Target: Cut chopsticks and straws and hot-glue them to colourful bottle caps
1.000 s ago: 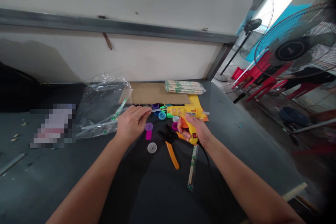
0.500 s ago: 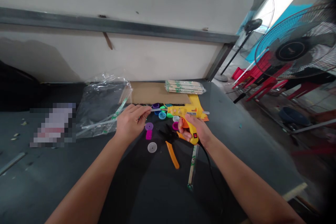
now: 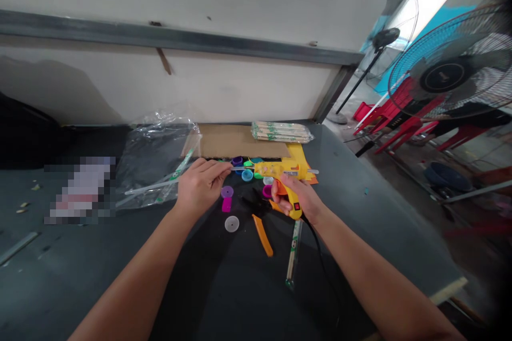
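Head view, change: next to nothing has shifted over the last second; the glue gun [image 3: 280,169] and stick [image 3: 239,169] keep their line, so the work seems to be at a steady pause, both hands holding position
Left hand [image 3: 202,184]: its grip is pinched closed, thumb against fingers, on one end of the stick
Right hand [image 3: 302,197]: its grip is wrapped round the gun's handle, forefinger by the orange trigger [image 3: 281,187]; whether it is squeezed I cannot tell
Stick: sideways between left fingers and gun tip, above the surface [image 3: 372,192]; touching the tip or just short of it, I cannot tell
Glue gun: nozzle toward the left hand, cord [image 3: 320,256] trailing down from the handle
Caps: a blue one [image 3: 247,175] among others below the gun, a purple one [image 3: 227,192] and a clear one [image 3: 232,224] nearer the person
Pliers [image 3: 262,235]: lying below the gun, handles spread
Back of surface: cardboard [image 3: 240,141] with a chopstick pack [image 3: 282,132] at its right, clear bag [image 3: 156,133] to the left
Room: pale wall [image 3: 220,85] behind, large fan [image 3: 448,74] and red chairs [image 3: 402,101] at right
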`<state>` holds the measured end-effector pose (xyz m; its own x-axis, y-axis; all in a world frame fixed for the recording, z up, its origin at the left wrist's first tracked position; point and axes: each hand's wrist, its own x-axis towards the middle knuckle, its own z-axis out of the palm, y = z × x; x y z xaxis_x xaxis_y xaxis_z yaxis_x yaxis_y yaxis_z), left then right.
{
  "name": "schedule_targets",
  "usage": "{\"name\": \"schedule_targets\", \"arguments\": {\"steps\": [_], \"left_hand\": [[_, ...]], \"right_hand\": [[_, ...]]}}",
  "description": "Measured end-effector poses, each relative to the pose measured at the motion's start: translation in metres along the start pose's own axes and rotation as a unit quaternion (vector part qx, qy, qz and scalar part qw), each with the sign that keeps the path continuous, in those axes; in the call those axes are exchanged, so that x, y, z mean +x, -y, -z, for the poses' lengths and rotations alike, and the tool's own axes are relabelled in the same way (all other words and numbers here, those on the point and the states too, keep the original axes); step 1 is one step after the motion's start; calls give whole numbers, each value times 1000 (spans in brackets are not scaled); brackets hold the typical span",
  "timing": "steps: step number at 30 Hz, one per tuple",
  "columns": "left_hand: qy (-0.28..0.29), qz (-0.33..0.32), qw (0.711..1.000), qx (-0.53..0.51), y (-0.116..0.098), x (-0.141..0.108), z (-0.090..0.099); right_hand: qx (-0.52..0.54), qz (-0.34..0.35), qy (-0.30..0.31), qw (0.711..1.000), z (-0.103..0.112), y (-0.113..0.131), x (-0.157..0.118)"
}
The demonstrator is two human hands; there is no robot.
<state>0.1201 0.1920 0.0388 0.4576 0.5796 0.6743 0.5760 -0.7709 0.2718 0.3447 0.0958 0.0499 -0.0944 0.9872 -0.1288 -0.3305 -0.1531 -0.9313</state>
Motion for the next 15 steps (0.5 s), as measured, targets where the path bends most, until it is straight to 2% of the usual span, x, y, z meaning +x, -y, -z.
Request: {"name": "schedule_targets", "arguments": {"steps": [15], "left_hand": [[-28, -17, 999, -10, 2, 0, -2]], "right_hand": [[5, 10, 4, 1000, 1, 0, 1]]}}
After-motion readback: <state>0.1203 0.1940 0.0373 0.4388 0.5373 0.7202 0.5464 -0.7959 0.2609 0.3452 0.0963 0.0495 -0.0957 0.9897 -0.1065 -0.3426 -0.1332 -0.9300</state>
